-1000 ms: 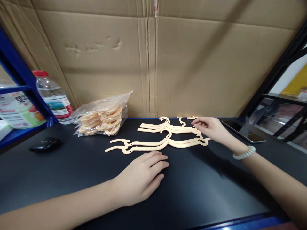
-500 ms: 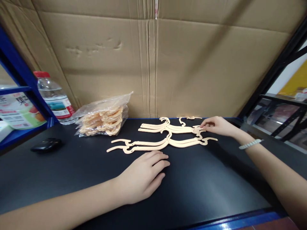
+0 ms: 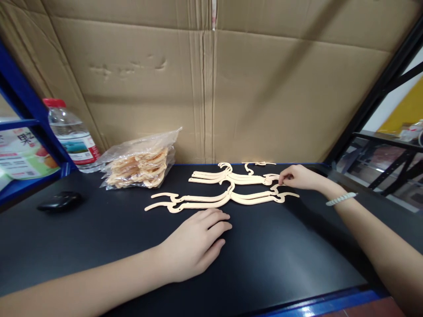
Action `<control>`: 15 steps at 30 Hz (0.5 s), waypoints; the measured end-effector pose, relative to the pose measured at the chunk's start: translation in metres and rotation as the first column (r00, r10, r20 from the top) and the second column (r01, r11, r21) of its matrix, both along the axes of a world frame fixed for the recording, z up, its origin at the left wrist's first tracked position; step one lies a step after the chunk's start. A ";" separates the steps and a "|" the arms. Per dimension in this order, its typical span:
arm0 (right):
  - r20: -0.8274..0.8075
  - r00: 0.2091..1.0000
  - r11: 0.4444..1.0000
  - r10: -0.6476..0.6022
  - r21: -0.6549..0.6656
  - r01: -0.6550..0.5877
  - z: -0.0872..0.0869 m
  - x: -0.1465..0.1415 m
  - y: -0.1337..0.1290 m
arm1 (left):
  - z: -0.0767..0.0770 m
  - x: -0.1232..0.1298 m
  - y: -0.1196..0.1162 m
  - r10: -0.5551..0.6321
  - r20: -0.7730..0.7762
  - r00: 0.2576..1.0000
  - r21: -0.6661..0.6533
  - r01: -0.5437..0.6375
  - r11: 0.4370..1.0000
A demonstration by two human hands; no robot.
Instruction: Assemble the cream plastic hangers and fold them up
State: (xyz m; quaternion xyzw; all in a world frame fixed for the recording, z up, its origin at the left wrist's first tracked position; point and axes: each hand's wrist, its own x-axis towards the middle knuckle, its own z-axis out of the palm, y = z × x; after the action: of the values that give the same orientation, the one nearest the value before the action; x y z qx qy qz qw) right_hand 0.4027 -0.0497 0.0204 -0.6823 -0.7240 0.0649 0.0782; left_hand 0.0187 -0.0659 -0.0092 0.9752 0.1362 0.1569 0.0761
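"Hangers (image 3: 205,205), pale and slim, lie on the black table. What is nearest to us?"

"The left hand (image 3: 190,248). It rests palm down just in front of them, fingers loosely apart, holding nothing."

"And past its fingertips?"

"The front pair, lying side by side. Their end pieces swing outward at both sides, and their hooks point away from us. Off to the left, well apart, sits a black mouse (image 3: 61,201)."

"So the front pair lies between that hand and the others?"

"Yes, it's in the way. Behind is the rear group (image 3: 246,178), its arms lying close together."

"Where is the right hand (image 3: 295,177)?"

"At that group's right end, with a pale bracelet (image 3: 341,199) on the wrist. Thumb and finger come together by an end piece (image 3: 271,177). I can't tell whether they pinch it, because the fingers cover the tip."

"Anything farther back?"

"A clear bag (image 3: 142,169) full of similar pale pieces, to the left of the rear group, and a small hooked piece (image 3: 260,164) by the table's back edge. A red-capped bottle (image 3: 74,141) stands beside the blue shelf (image 3: 20,124), and cardboard (image 3: 132,88) walls off the back."
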 end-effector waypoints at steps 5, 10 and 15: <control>0.015 0.999 0.996 -0.029 0.084 0.027 0.002 -0.005 -0.001 | 0.000 -0.001 0.000 0.000 -0.013 1.000 -0.006 0.000 1.000; 0.031 0.992 0.951 -0.120 0.289 0.106 -0.005 -0.014 0.003 | 0.000 -0.001 0.000 0.002 -0.012 1.000 -0.008 -0.002 1.000; 0.037 0.994 0.939 -0.105 0.333 0.087 -0.012 -0.012 0.012 | -0.001 0.000 0.000 0.003 0.005 1.000 -0.010 -0.003 1.000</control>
State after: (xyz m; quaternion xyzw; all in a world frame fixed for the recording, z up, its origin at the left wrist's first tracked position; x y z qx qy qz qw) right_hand 0.3905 -0.0379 0.0083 -0.6957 -0.6921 -0.0797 0.1750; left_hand 0.0185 -0.0663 -0.0106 0.9742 0.1384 0.1586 0.0810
